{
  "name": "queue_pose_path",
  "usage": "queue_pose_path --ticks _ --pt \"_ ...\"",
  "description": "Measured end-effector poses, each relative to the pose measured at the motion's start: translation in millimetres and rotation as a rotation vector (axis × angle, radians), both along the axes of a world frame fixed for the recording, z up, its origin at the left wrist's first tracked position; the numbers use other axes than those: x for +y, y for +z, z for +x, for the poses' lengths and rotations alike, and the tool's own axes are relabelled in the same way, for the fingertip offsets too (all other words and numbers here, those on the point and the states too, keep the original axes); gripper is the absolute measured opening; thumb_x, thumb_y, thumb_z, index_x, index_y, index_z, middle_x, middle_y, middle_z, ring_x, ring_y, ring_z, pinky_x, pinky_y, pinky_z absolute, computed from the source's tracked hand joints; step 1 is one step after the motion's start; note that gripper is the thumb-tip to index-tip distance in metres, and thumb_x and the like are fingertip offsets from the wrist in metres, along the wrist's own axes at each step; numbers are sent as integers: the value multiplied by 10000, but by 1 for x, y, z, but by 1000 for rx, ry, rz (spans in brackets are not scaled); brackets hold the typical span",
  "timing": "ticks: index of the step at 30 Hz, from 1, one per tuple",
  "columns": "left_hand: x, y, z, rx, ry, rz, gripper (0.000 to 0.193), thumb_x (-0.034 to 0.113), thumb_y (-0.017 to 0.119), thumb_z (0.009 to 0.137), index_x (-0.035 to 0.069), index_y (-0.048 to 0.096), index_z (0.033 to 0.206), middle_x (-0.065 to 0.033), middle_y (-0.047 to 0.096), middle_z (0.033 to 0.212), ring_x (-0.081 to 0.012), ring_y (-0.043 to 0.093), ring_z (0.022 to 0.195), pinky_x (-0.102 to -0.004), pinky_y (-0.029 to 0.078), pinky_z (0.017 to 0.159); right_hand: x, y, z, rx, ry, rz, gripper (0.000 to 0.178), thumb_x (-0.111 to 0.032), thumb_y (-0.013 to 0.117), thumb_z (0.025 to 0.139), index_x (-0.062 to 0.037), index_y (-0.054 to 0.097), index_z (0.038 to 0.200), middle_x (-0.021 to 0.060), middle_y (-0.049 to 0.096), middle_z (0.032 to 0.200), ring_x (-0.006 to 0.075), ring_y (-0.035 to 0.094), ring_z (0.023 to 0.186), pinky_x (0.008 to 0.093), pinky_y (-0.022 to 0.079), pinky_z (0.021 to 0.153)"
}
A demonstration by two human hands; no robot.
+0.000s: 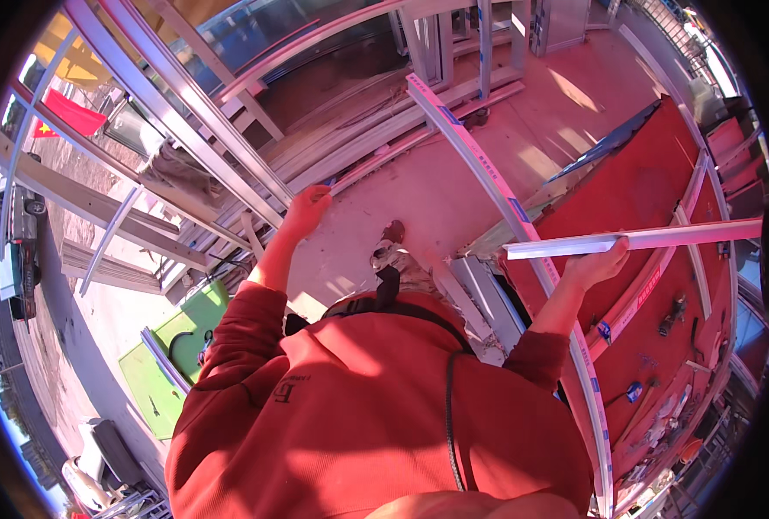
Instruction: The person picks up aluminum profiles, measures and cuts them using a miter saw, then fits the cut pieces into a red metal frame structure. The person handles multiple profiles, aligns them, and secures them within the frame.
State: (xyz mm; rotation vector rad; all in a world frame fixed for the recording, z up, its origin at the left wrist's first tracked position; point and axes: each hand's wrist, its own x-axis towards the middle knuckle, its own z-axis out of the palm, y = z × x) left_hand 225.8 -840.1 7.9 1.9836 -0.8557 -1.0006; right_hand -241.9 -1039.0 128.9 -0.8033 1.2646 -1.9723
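My right hand [599,265] is closed from below around a slim, pale metal profile [566,247]. The profile lies nearly level and runs off to the right above a red-topped workbench [633,186]. It passes over a second, much longer metal profile [479,160] with printed protective film, which slants from the far middle down past my right side. My left hand [309,210] is raised at the left with its fingers curled together. A small bluish tip shows by these fingers, but what they hold is too small to make out. Upright metal profiles [220,130] stand just beyond that hand.
Stacked profiles [358,143] lie along the far side. On the workbench are a blue roll [633,392] and scattered small tools. A green board [164,372] with a cable stands at my left. Beyond it are a red flag [73,112] and a parked vehicle [22,233].
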Motion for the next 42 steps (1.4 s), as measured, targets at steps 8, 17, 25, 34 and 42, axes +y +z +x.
queue_pose_path --ticks 8,17,25,34,42 --pt "-110 -86 98 -186 -164 140 570 287 664 833 1 516 1303 -209 627 1185 -287 649 1025 -386 490 913 -90 -47 56 -66 -233 109 419 -411 653 869 -47 536 1041 25 526 871 163 556 773 319 482 635" --pt "-286 -116 223 -434 -443 110 643 247 678 821 37 424 1373 -230 487 1352 -365 456 1274 -433 356 1073 -107 -48 92 23 -576 266 367 -363 649 863 -36 563 1006 47 557 821 178 581 710 316 498 585" --pt "-552 -57 236 -883 -830 -270 637 154 662 821 34 393 1386 -203 396 1433 -364 351 1350 -430 303 1123 -88 -108 162 0 -664 495 254 -250 667 895 -30 564 966 30 574 819 131 577 690 259 488 566" --pt "-808 -51 200 -1389 -1095 -455 657 223 658 833 79 386 1414 -181 299 1508 -352 243 1415 -486 188 1164 -104 -143 199 97 -706 720 257 -224 696 878 -4 599 970 27 607 823 116 567 727 247 479 644" --pt "-832 -85 215 -1563 -1336 -22 605 281 624 869 100 416 1408 -215 226 1536 -383 187 1432 -485 194 1154 -139 -138 214 393 -813 1115 279 -266 715 842 -45 559 773 23 598 724 117 528 685 261 438 635"
